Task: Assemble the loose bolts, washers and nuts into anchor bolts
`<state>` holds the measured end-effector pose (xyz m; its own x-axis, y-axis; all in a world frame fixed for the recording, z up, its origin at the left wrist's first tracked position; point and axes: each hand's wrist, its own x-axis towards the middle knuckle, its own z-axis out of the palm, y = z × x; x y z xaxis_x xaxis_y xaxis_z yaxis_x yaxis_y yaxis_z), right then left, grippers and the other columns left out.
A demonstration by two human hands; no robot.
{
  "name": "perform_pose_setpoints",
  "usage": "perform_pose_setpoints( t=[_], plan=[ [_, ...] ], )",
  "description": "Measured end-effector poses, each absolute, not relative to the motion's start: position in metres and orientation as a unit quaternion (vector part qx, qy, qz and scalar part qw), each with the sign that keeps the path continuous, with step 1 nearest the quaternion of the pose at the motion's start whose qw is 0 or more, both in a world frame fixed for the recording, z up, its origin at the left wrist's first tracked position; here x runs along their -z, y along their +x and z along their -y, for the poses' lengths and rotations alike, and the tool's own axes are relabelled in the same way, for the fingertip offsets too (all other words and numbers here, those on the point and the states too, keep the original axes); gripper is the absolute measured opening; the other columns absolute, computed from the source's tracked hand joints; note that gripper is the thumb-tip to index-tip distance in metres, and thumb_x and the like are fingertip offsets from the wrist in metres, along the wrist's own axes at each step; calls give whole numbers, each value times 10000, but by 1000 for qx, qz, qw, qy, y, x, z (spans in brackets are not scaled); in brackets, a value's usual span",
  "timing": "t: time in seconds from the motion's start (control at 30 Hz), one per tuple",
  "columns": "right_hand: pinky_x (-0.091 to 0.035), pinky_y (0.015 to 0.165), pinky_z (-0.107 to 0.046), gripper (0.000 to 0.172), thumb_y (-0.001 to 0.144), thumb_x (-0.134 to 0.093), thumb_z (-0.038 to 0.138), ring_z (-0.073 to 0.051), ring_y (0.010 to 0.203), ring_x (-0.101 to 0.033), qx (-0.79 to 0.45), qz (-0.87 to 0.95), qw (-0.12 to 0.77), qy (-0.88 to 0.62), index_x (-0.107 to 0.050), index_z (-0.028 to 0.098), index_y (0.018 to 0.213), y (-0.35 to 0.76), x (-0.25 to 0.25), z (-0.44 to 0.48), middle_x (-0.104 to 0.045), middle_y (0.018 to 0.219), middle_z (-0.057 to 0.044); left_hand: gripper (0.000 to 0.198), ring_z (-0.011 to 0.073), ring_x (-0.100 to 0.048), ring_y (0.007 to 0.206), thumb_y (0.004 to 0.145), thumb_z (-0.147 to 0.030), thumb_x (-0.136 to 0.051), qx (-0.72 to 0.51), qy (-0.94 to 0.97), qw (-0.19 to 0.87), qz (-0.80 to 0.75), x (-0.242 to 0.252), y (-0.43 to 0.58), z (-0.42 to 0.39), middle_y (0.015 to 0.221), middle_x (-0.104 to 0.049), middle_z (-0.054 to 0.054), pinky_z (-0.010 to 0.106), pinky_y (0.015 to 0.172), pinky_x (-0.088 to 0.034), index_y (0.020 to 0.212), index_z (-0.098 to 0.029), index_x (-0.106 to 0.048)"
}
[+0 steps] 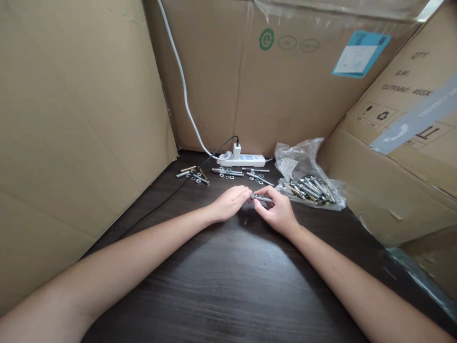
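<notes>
Right hand [279, 212] | pinches metal bolt [263, 198] | left hand [231, 203] at its end

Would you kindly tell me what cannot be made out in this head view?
In the head view:
Silver cylindrical metal bolt: right end hidden by the bare right hand.
Thin black cable: lower stretch hidden behind the bare left forearm.
Blue-and-white paper label: print too small.

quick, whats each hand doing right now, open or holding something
Left hand: at one end of the metal bolt; whether it grips cannot be told.
Right hand: closed, holding the metal bolt.
</notes>
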<state>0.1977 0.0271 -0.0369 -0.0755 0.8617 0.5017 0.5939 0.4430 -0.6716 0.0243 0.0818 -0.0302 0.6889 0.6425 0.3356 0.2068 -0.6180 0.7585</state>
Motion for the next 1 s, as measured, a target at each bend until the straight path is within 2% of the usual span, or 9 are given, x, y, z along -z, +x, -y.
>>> perform_pose_setpoints(
  t=[0.13, 0.2, 0.43, 0.53, 0.63, 0.73, 0.87, 0.93, 1.0],
  plan=[
    [-439, 508, -240, 116, 781, -599, 268, -123, 530, -530, -141, 714, 456, -512, -592, 191, 868, 197, 35, -27, -625, 689, 0, 85, 147, -458, 774, 846, -210, -448, -317, 831, 380, -254, 32, 24, -83, 847, -501, 9, 277, 728, -405, 888, -182, -516],
    [-434, 508, -237, 116, 783, -598, 267, -119, 529, -523, -138, 718, 452, -511, -595, 192, 870, 196, 35, -27, -621, 692, 4, 199, 145, -453, 798, 778, -146, -477, -342, 818, 382, -260, 32, 24, -83, 900, -489, 10, 269, 732, -407, 969, -191, -507],
    [-436, 519, -238, 122, 793, -590, 269, -119, 534, -528, -137, 724, 448, -507, -587, 196, 890, 197, 36, -27, -610, 687, 10, 90, 150, -464, 793, 854, -240, -438, -321, 828, 386, -251, 31, 23, -82, 872, -483, 15, 293, 759, -405, 869, -182, -505],
    [-443, 528, -240, 134, 796, -588, 275, -122, 553, -543, -135, 722, 448, -509, -578, 199, 906, 197, 37, -27, -626, 735, 2, 302, 127, -441, 776, 746, -148, -522, -371, 812, 368, -261, 31, 23, -81, 1013, -417, 28, 282, 756, -421, 1037, -199, -456],
    [-427, 515, -239, 130, 798, -580, 268, -113, 522, -511, -121, 731, 436, -511, -579, 203, 911, 197, 37, -27, -620, 726, 8, 98, 150, -454, 841, 843, -193, -429, -348, 819, 367, -272, 30, 24, -81, 947, -438, 26, 315, 838, -405, 918, -189, -493],
    [-425, 518, -240, 125, 800, -571, 257, -114, 517, -502, -117, 735, 430, -511, -577, 205, 914, 197, 36, -26, -608, 701, 13, 129, 162, -461, 848, 885, -236, -394, -306, 840, 374, -248, 29, 23, -81, 865, -465, 19, 321, 838, -400, 836, -184, -502],
    [-442, 549, -252, 125, 822, -544, 262, -129, 558, -541, -129, 732, 429, -513, -573, 206, 929, 197, 35, -25, -641, 778, -6, 240, 140, -449, 800, 751, -160, -523, -350, 815, 385, -256, 28, 22, -80, 964, -449, 18, 286, 768, -419, 979, -196, -459],
    [-448, 572, -259, 122, 839, -522, 267, -142, 597, -568, -137, 733, 425, -512, -574, 209, 932, 197, 34, -25, -654, 826, -18, 93, 151, -458, 822, 818, -206, -468, -341, 814, 387, -266, 27, 23, -80, 914, -473, 15, 296, 791, -408, 908, -189, -476],
    [-438, 568, -263, 123, 850, -507, 274, -148, 592, -566, -139, 733, 422, -515, -572, 214, 935, 197, 33, -24, -647, 798, -13, 174, 158, -464, 817, 902, -273, -374, -307, 830, 382, -267, 26, 24, -80, 825, -496, 8, 307, 804, -394, 806, -183, -489]
  ],
)
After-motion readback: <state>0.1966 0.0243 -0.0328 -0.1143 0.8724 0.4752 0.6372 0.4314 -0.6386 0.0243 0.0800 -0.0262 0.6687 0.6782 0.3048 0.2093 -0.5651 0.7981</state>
